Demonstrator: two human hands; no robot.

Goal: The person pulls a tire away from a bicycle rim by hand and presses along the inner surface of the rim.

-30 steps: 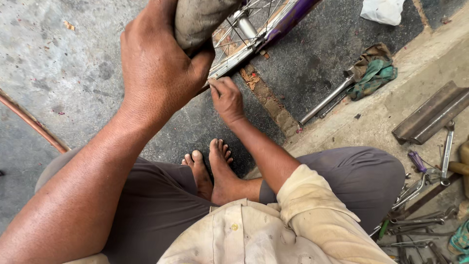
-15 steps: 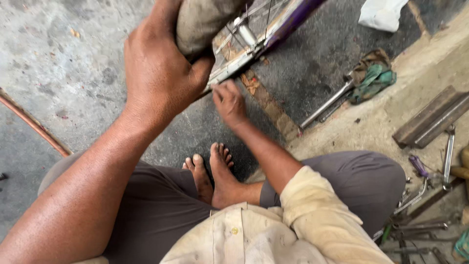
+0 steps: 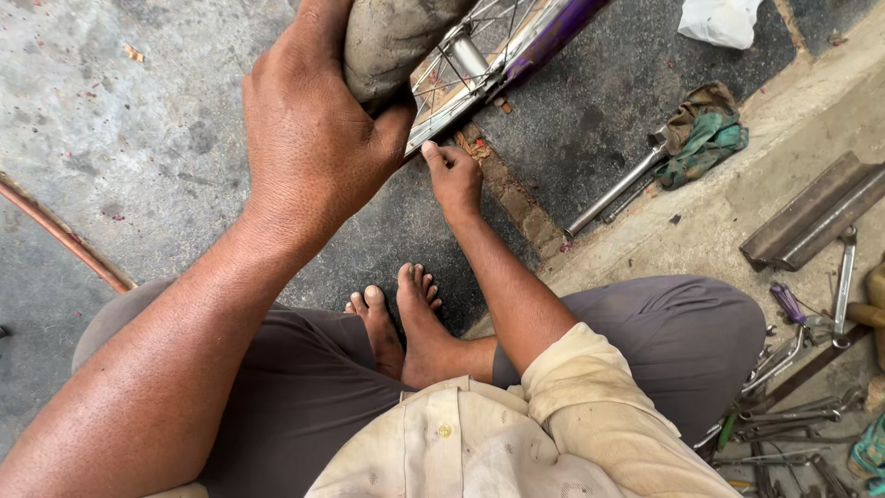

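While the head camera looks straight down, a bicycle wheel (image 3: 479, 65) lies tilted at the top of the picture, and everything else is placed from it. Its long line, the shiny rim (image 3: 442, 115) beside a purple frame tube (image 3: 553, 37), runs from lower left up to upper right and points off the top edge, so most of the wheel is cut off. The grey tyre (image 3: 396, 37) sits at the wheel's left side; the left hand (image 3: 313, 138) is wrapped around it, the grip clenched on the rubber, thumb pressed near the rim. Just below the rim, the right hand (image 3: 454, 175) has its fingertips pinched together, touching the rim's edge; whether they hold something small I cannot tell, since the fingers hide it.

Below the wheel, two bare feet (image 3: 406, 314) rest on the dark floor (image 3: 138, 138) between grey trouser legs. To the wheel's right lie a metal rod (image 3: 613, 192) and a green rag (image 3: 705, 138). Farther right, wrenches (image 3: 843, 286) and other tools crowd the corner, partly hidden by the knee and hard to separate.
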